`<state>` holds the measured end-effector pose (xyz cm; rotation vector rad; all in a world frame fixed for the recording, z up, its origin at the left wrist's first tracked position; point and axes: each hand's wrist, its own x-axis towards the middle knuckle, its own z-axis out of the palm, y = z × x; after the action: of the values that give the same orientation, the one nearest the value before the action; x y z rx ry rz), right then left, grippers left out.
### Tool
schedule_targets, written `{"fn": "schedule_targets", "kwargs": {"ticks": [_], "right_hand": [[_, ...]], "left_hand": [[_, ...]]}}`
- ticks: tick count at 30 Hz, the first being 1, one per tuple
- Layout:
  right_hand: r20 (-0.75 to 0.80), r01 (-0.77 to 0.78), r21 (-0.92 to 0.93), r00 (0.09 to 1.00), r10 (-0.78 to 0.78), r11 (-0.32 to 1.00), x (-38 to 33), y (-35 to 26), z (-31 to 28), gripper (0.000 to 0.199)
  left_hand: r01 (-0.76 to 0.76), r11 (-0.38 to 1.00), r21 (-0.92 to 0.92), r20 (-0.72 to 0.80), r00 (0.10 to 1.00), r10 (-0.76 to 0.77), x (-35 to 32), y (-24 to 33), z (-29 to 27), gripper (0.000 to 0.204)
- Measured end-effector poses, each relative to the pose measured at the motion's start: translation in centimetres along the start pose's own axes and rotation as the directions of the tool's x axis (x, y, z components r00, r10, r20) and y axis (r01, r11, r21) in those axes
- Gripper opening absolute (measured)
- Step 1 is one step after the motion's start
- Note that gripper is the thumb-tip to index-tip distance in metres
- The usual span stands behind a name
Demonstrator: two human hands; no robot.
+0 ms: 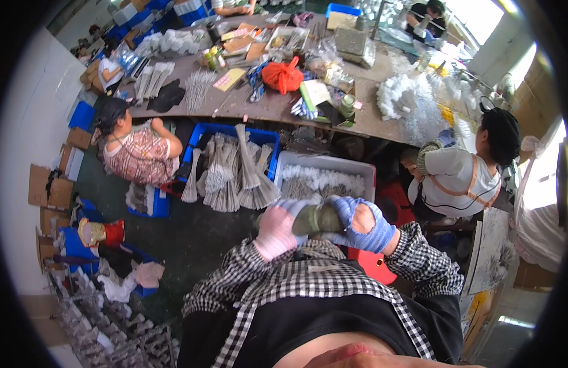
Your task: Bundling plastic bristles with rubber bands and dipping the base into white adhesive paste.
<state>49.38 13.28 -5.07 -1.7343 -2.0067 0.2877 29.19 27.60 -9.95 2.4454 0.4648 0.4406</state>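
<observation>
In front of my chest a dark green cylindrical thing (318, 219) lies sideways between my two hands; I cannot make out whether it is a bottle or a jar. My left hand (276, 229), in a pink and pale blue knitted glove, is closed around its left end. Around the right end wraps my right hand (366, 224), whose blue glove leaves part of the back of the hand bare. Just beyond my hands stands a white bin (371, 184) holding white fluffy pieces and grey thin stems. A blue crate (195, 130) of bundled grey-white stems (225, 175) is to its left.
A long brown worktable (204, 104) crosses the far side, strewn with stem bundles, an orange-red plastic bag (282, 76) and white fluffy clusters (397, 98). Co-workers sit at left (140, 150) and right (458, 172). A red stool (373, 265) is close by my right arm.
</observation>
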Motion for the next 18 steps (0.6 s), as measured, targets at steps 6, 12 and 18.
{"fn": "schedule_targets", "kwargs": {"ticks": [6, 12, 18], "right_hand": [[-0.027, -0.451, 0.183, 0.886, 0.463, 0.874, -0.1, 2.3, 3.2, 0.067], [-0.113, -0.739, -0.105, 0.674, 0.73, 0.666, 2.1, 2.2, 5.2, 0.083], [-0.097, -0.623, 0.182, 0.759, 0.644, 0.761, 6.3, 1.9, 3.8, 0.082]], "left_hand": [[-0.044, 0.998, 0.044, -0.005, 0.999, 0.044, 2.8, -3.6, 4.9, 0.082], [-0.138, 0.99, -0.006, 0.125, 0.983, 0.137, 6.7, -6.5, 6.4, 0.076], [-0.238, 0.925, -0.296, 0.099, 0.956, 0.278, 11.1, -12.4, 6.7, 0.071]]}}
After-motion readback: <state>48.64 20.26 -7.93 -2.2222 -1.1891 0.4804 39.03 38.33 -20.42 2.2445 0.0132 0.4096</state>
